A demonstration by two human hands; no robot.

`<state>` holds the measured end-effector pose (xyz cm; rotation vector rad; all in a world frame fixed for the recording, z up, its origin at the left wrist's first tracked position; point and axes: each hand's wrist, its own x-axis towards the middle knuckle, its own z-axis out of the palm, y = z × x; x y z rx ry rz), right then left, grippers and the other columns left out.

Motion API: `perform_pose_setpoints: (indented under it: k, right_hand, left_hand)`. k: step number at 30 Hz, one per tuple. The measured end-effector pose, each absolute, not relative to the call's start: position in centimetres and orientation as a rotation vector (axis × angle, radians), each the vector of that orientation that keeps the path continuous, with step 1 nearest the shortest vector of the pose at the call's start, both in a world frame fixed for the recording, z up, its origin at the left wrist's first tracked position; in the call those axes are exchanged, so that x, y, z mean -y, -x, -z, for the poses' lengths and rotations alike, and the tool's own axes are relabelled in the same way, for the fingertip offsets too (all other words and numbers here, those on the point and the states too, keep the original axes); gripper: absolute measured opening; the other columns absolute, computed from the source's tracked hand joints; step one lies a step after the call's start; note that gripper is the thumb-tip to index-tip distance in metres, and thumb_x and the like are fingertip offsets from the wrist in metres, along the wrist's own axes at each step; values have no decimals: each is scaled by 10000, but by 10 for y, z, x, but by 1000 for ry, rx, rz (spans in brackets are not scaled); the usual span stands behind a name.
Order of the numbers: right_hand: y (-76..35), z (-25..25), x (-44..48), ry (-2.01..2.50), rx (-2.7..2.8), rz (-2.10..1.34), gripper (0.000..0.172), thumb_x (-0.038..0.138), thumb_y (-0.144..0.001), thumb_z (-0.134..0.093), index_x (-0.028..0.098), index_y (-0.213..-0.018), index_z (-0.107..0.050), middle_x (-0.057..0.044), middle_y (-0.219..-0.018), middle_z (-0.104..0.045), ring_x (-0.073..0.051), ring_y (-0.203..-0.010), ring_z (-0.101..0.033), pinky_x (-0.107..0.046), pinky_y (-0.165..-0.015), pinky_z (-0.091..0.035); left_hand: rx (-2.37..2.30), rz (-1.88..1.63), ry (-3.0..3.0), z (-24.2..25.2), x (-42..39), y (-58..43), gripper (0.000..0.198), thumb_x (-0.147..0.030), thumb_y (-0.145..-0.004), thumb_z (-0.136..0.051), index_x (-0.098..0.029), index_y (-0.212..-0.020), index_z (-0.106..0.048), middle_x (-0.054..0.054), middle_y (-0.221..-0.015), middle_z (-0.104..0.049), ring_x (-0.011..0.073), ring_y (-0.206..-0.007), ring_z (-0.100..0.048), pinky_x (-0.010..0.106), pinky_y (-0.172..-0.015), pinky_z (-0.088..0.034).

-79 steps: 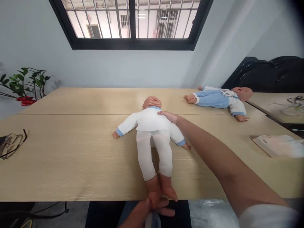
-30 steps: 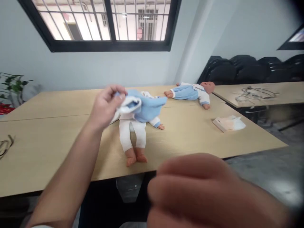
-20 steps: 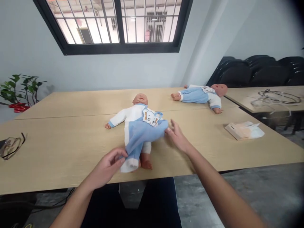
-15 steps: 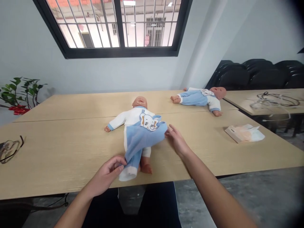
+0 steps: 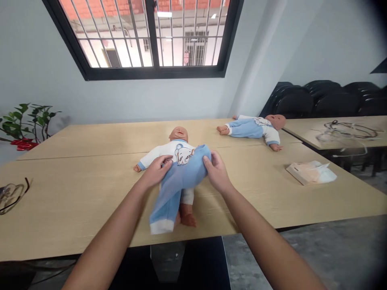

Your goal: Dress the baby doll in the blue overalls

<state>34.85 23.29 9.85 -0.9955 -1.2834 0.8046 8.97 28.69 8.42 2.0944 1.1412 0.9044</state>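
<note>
Plastic baby doll in white cloth suit lies face up on pale wooden table, feet at the near edge. Light-blue fabric baby overalls draped over its torso and legs. Left hand curled, pinching the overalls' top edge at the chest; right hand clasps the opposite side. Second doll dressed in blue lies well apart, far right.

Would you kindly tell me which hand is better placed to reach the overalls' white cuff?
Probably the left: the left hand grips the blue overalls on the white cuff side, while the right hand holds the opposite edge, across the doll.
</note>
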Motion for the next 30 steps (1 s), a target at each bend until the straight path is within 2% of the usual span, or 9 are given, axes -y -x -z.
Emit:
perform_pose_setpoints:
  k: [5,7,9,11,14,17,22,28,30]
  right_hand:
    - [-353,-89,-229,955,1421,-844,618,659,-1002,-534,279,-1490,-528,-74,-1623,-488,-265,-1534,-402,-455,-1305,-264]
    - [-359,-73,-213,938,1451,-893,774,679,-951,-611,274,-1580,-413,-100,-1670,-416,-286,-1554,-372,-479,-1295,-292]
    - [-364,-57,-197,953,1457,-1009,916,652,-877,-727,283,-1619,-338,-121,-1657,-430,-315,-1501,-451,-504,-1225,-410]
    - [-369,-44,-185,1054,1497,-1081,834,602,-848,-777,289,-1553,-459,-121,-1527,-579,-338,-1360,-589,-524,-1120,-509]
    - [-373,-39,-184,1264,1564,-927,428,584,-868,-746,270,-1159,-743,-95,-1160,-754,-348,-1124,-684,-528,-1011,-550]
    - [-373,-53,-197,1328,1472,-738,365,610,-889,-693,246,-887,-729,-72,-924,-739,-295,-928,-676,-470,-902,-557]
    - [-359,-116,-224,1284,1115,-829,438,618,-872,-695,236,-1080,-644,23,-697,-605,-155,-587,-512,-281,-547,-439]
    - [-364,-166,-204,1392,1159,-1038,526,548,-907,-711,237,-1324,-638,-86,-1053,-753,-217,-820,-702,-314,-625,-573]
    - [-376,-159,-185,1466,1341,-1104,519,543,-890,-737,258,-1317,-665,-86,-1021,-767,-222,-742,-702,-323,-556,-559]
  left_hand:
    - [-1023,-727,-2094,-80,-311,-111,440,-601,-955,-544,-190,-932,-697,34,-881,-716,223,-842,-639,333,-794,-507]
    - [-1044,-796,-2073,-71,-313,-107,447,-576,-995,-460,-185,-917,-662,40,-886,-706,219,-859,-630,332,-806,-503]
    - [-1067,-854,-2055,-63,-313,-101,448,-547,-1023,-394,-180,-966,-645,54,-933,-708,224,-911,-630,341,-851,-503]
    - [-1062,-863,-2057,-59,-313,-94,450,-528,-1035,-369,-184,-964,-649,59,-951,-713,227,-932,-631,347,-873,-498]
    - [-1004,-802,-2108,-61,-312,-90,375,-547,-963,-540,-206,-884,-675,43,-914,-717,235,-913,-621,353,-871,-485]
    - [-933,-787,-2217,-64,-310,-90,317,-530,-852,-709,-218,-813,-663,35,-904,-700,248,-949,-591,371,-924,-457]
    - [-1029,-1062,-1997,-61,-309,-91,297,-506,-942,-573,-213,-898,-597,17,-905,-638,205,-900,-572,329,-869,-464]
    - [-1107,-1181,-1880,-58,-311,-90,339,-529,-985,-477,-210,-888,-537,1,-843,-592,182,-831,-550,303,-802,-468]
    - [-1067,-1165,-1901,-60,-309,-91,326,-524,-948,-555,-203,-899,-586,18,-897,-645,195,-892,-592,314,-860,-485]
